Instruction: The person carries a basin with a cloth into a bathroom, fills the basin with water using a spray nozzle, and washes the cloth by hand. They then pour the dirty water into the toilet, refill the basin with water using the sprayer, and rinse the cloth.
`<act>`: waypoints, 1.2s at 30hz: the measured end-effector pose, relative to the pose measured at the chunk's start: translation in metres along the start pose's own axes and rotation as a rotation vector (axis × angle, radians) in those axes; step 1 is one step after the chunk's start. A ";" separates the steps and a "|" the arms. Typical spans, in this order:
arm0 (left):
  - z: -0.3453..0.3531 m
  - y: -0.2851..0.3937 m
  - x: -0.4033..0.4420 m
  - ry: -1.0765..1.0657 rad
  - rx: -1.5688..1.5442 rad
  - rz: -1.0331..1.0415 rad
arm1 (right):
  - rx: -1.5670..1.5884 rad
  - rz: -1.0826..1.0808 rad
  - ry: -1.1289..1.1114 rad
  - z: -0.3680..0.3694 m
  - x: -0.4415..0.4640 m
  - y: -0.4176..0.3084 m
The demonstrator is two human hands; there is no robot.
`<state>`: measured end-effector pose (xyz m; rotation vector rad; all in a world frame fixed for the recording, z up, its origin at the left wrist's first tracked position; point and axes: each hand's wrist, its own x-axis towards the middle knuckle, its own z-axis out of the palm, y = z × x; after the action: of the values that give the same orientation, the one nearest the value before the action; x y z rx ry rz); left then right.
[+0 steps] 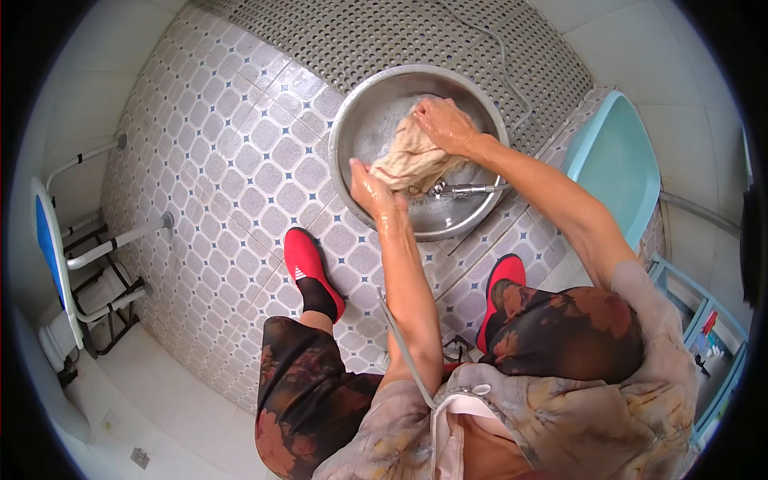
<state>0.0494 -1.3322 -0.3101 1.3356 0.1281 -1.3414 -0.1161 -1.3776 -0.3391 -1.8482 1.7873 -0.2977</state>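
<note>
A wet beige cloth (pixel 410 154) with brownish stripes hangs bunched between my two hands, over a round metal basin (pixel 339 144). My left hand (pixel 371 189) grips its lower left end near the basin's left rim. At the upper right, my right hand (pixel 446 125) is closed on the other end. Both hands and forearms look wet. Sudsy water (pixel 372 120) shows in the basin around the cloth. Just below the cloth a metal tap (pixel 464 190) reaches in over the basin's right side. The folds hide some of my fingers.
A teal plastic tub (pixel 620 160) leans on the right. Beyond the basin lies a perforated grey mat (pixel 384 40) with a thin hose (pixel 512 72). My red shoes (pixel 308 260) stand on patterned tiles. A blue-and-white folding seat (pixel 52 248) is at left, a light-blue rack (pixel 712 336) at lower right.
</note>
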 end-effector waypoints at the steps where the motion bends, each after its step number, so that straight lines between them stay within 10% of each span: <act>1: -0.008 -0.002 0.006 0.000 -0.002 -0.002 | -0.003 0.000 -0.001 0.004 -0.001 -0.001; 5: -0.038 -0.062 0.034 -0.040 0.370 0.233 | -0.331 0.052 -0.055 0.023 -0.025 -0.024; 7: -0.041 -0.069 0.034 -0.101 0.599 0.368 | -0.524 -0.400 -0.141 0.034 -0.034 -0.019; 13: -0.037 -0.038 0.016 -0.047 0.369 -0.048 | -0.182 -0.162 0.022 0.018 -0.014 -0.006; 15: -0.039 -0.036 0.023 -0.231 0.021 -0.090 | 0.050 -0.210 -0.219 0.013 -0.012 -0.005; 23: -0.044 -0.027 0.043 -0.504 -0.033 -0.472 | 0.131 -0.603 -0.019 -0.015 -0.090 -0.123; 31: -0.003 -0.037 -0.010 -0.354 0.167 -0.377 | -0.259 -0.121 -0.171 0.000 -0.026 -0.026; 36: 0.018 -0.040 -0.032 -0.410 -0.087 -0.291 | 0.260 0.254 -0.005 -0.030 -0.036 -0.020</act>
<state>-0.0008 -1.3131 -0.3052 0.9696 0.1005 -1.8091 -0.1184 -1.3499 -0.2962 -1.4258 1.8578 -0.4054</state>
